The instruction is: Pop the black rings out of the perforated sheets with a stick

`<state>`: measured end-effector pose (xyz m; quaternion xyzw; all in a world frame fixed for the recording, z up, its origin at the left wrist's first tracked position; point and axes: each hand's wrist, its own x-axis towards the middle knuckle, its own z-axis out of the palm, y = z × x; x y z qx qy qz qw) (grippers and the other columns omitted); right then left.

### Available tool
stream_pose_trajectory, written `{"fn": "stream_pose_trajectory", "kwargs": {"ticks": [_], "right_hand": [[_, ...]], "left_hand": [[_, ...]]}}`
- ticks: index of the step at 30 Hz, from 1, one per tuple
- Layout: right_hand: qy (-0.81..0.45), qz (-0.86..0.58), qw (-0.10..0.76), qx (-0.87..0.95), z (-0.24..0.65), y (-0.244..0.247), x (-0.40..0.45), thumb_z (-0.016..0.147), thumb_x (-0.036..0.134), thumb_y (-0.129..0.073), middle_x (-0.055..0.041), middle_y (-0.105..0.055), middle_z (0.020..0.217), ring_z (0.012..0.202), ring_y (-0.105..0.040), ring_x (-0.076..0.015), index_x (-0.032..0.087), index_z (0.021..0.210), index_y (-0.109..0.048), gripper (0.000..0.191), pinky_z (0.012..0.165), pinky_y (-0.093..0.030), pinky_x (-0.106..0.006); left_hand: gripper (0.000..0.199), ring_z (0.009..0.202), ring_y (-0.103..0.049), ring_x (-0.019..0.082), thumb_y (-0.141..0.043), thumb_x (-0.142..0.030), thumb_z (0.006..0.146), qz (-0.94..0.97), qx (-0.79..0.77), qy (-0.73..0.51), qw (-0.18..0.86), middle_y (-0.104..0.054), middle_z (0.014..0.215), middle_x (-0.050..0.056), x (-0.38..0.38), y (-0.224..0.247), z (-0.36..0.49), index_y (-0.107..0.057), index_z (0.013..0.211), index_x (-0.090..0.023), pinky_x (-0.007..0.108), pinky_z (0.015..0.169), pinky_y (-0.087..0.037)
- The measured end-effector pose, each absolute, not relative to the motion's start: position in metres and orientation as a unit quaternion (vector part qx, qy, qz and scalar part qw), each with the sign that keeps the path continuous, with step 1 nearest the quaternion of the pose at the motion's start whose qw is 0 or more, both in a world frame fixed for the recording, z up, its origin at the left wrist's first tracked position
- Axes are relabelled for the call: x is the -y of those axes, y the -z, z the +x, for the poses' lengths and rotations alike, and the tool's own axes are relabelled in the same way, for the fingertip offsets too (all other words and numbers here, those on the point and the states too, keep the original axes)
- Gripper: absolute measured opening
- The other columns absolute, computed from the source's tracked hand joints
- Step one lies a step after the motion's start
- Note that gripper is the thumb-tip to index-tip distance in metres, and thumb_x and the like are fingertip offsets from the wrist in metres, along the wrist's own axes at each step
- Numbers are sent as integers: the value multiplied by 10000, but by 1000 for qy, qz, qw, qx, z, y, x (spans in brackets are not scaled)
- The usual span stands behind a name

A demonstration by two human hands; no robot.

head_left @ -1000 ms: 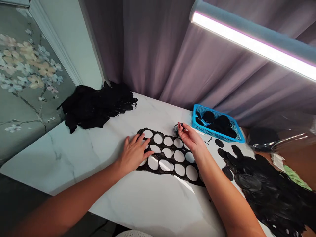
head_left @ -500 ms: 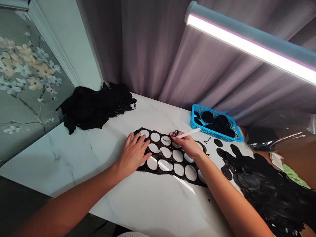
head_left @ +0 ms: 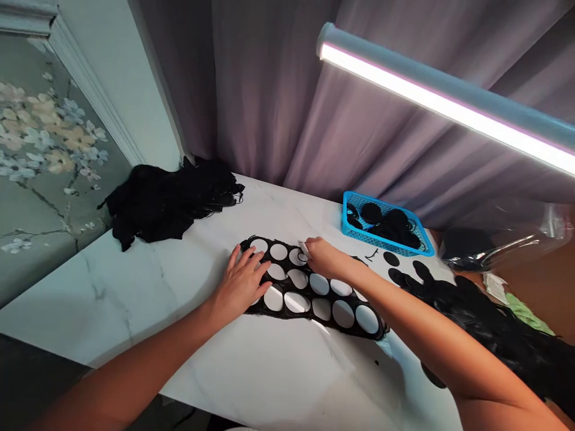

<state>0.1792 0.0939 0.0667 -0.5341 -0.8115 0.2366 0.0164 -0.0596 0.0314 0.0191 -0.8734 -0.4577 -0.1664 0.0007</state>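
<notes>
Since the last look, the right hand (head_left: 326,258) has moved in closer to the left hand, and its arm now lies lower and across the table. The right end of the black sheet (head_left: 308,293) has swung down and out. The sheet is thin and has rows of round holes, and the white table (head_left: 179,353) shows through them.

The left hand (head_left: 240,284) lies open on the left end of the sheet. Its fingers are spread and press down, and it has hold of nothing. The right hand is curled shut around a thin white stick (head_left: 304,249). Only the tip of the stick shows, poking out past the fingers. The tip is right at the edge of a hole in the top row, so the sheet lies under both hands and runs off to the right.

Past the right hand is a blue basket (head_left: 345,216) full of black round pieces (head_left: 372,212). Farther right, past the right arm, is a big pile of black round pieces (head_left: 489,341). A black heap of cloth (head_left: 166,203) sits far to the left of the left hand. Beyond the table, a small white tag (head_left: 495,287) lies by a plastic bag (head_left: 507,239), but it is too blurry to read.
</notes>
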Motion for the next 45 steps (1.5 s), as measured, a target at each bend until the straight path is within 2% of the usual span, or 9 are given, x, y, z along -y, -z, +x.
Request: {"fn": "stream_pose_trajectory", "kwargs": {"ticks": [3, 7, 10, 14, 19, 26, 31, 40, 45], "right_hand": [[-318, -509, 21, 800, 177, -82, -99, 716, 94, -634, -24, -593, 704, 684, -550, -168, 192, 655, -525, 159, 625, -380, -273], [-652, -412, 221, 596, 174, -93, -89, 728, 274, -742, 24, -600, 676, 808, -612, -162, 201, 657, -514, 249, 766, -444, -277], [-769, -351, 317, 429, 168, -91, -74, 663, 270, -843, 5, -650, 725, 875, -629, -150, 192, 641, -544, 310, 885, -455, -284], [-800, -336, 357, 346, 164, -82, -60, 652, 224, -878, -37, -706, 850, 924, -648, -134, 173, 645, -582, 301, 955, -468, -260], [-818, -331, 357, 306, 165, -69, -50, 672, 177, -869, -38, -703, 848, 958, -660, -136, 155, 673, -598, 272, 927, -500, -241], [-827, -317, 384, 262, 163, -65, -42, 673, 124, -857, -13, -685, 792, 950, -665, -134, 153, 673, -615, 243, 926, -511, -230], [-833, -307, 388, 247, 160, -62, -39, 664, 105, -856, 12, -655, 742, 920, -658, -123, 153, 653, -614, 247, 958, -498, -244], [-852, -312, 348, 235, 158, -55, -27, 634, 133, -878, 9, -645, 744, 859, -664, -135, 143, 647, -612, 267, 1025, -472, -309], [-859, -323, 336, 212, 157, -50, -25, 668, 150, -863, -10, -665, 833, 947, -690, -174, 141, 744, -619, 256, 953, -524, -308]], "left_hand": [[316, 1246, -520, 324, -660, -225, 874, -870, 442, 218, -27, -643, 1224, 95, -33, -25, -58, -624, 1186, -194, 599, 1140, -258], [297, 1080, -602, 236, -669, -233, 874, -846, 420, 308, -115, -652, 1128, 55, -34, -37, -50, -569, 1153, -207, 488, 1080, -376], [271, 981, -631, 210, -697, -261, 850, -793, 445, 359, -210, -661, 1035, 29, -34, -43, -45, -537, 1066, -219, 379, 911, -494], [226, 911, -651, 160, -637, -216, 868, -745, 446, 398, -296, -657, 963, -6, -32, -45, -44, -494, 1043, -230, 280, 796, -518], [73, 764, -604, 127, -518, -163, 917, -761, 433, 414, -248, -601, 815, -26, -31, -48, -46, -519, 871, -219, 254, 727, -478], [167, 881, -571, 187, -677, -333, 885, -829, 390, 385, -114, -579, 994, 34, -29, -45, -50, -583, 897, -195, 354, 831, -417], [118, 791, -550, 158, -600, -256, 954, -845, 376, 375, -56, -583, 949, 25, -32, -43, -51, -654, 868, -198, 343, 786, -396], [118, 885, -571, 187, -615, -252, 932, -839, 404, 348, -110, -605, 937, 25, -34, -42, -49, -668, 835, -212, 362, 846, -402], [71, 880, -598, 180, -639, -235, 896, -820, 416, 354, -172, -626, 911, 8, -34, -42, -47, -664, 831, -218, 346, 845, -409]]}}
